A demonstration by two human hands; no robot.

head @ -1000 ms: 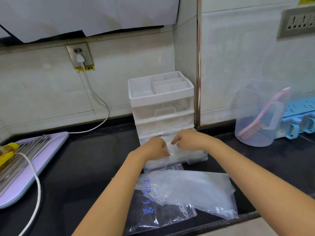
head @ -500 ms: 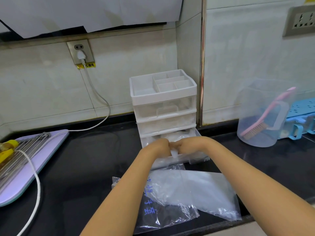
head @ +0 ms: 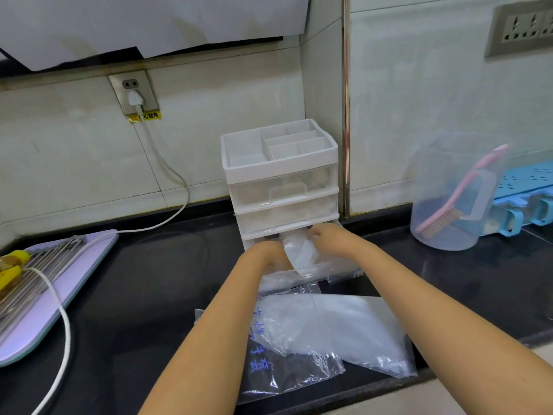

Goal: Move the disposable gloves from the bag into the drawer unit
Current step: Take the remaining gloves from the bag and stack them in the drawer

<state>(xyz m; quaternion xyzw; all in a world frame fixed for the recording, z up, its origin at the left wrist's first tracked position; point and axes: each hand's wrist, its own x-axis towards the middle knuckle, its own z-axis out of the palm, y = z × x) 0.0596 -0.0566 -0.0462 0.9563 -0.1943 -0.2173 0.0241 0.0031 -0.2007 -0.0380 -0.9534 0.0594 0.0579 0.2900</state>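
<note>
The gloves (head: 299, 254), a crumpled wad of cloudy thin plastic, are held over the open bottom drawer (head: 344, 269) of the drawer unit (head: 278, 166), their lower end draped onto the drawer's front wall. How many gloves are in the wad cannot be told. Their top edge is pinched by the curled fingers of the right hand (head: 329, 238), close under the unit's middle drawer. The left hand (head: 267, 254) is set against the wad's left side with its knuckles bent down into the drawer; its fingers are hidden behind its own back and the plastic, so a grip cannot be told. The drawer's inside is mostly covered by the hands and the wad.

The two upper drawers are closed, and their clear fronts show little of what is within.

Just in front of the drawer, a clear bag (head: 287, 375) with blue print is laid flat on the black counter (head: 149, 295), partly covered by the left forearm. A cloudy sheet (head: 335, 327) is spread over it; whether this is more gloves cannot be made out.

Well apart to the right, a pink brush (head: 460, 190) is stood in a clear jug (head: 443, 235), beside a blue rack (head: 526, 181) cut off by the edge. To the left, metal rods (head: 36, 271) are laid on a lilac board (head: 45, 319), crossed by a white cord (head: 167, 166).
</note>
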